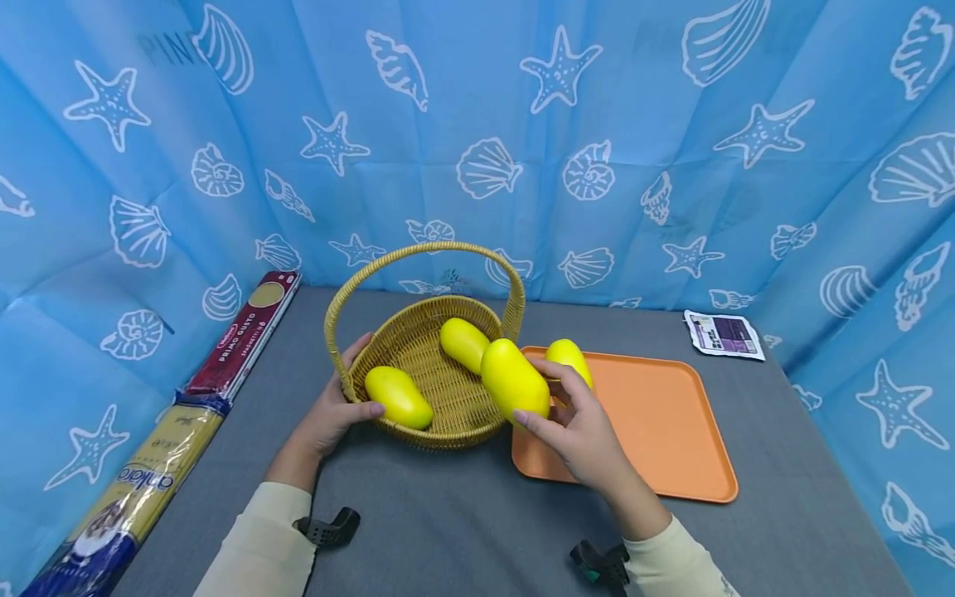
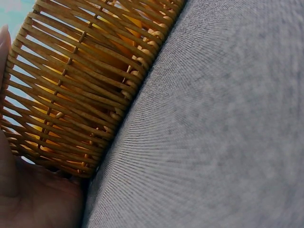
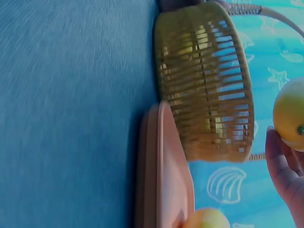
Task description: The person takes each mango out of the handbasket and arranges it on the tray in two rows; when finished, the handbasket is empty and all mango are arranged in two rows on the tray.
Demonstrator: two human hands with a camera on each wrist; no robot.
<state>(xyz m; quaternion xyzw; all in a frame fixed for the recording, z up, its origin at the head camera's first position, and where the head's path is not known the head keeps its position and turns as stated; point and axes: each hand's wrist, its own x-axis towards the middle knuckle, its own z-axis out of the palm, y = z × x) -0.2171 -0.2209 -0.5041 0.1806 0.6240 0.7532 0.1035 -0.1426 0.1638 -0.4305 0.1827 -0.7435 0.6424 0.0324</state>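
Observation:
My left hand (image 1: pixel 336 416) grips the left side of a woven wicker basket (image 1: pixel 450 406), its thumb over the rim. Inside the basket lie two yellow mangoes: one mango (image 1: pixel 398 397) at the near left, another mango (image 1: pixel 462 343) farther back. Between thumb and fingers, my right hand (image 1: pixel 585 435) holds a third mango (image 1: pixel 511 380) above the basket's right rim and the tray edge. One more mango (image 1: pixel 569 359) sits on the orange tray (image 1: pixel 656 423), partly behind the right hand. The right wrist view shows the held mango (image 3: pixel 290 114) raised off the table.
Spaghetti packs, a dark red one (image 1: pixel 246 332) and a yellow-and-blue one (image 1: pixel 123 497), lie along the left edge of the grey table (image 1: pixel 440 514). A small white-and-purple packet (image 1: pixel 724 335) lies at the back right. The basket's tall handle (image 1: pixel 425 247) arches over it. A blue shell-patterned curtain (image 1: pixel 477 108) stands behind.

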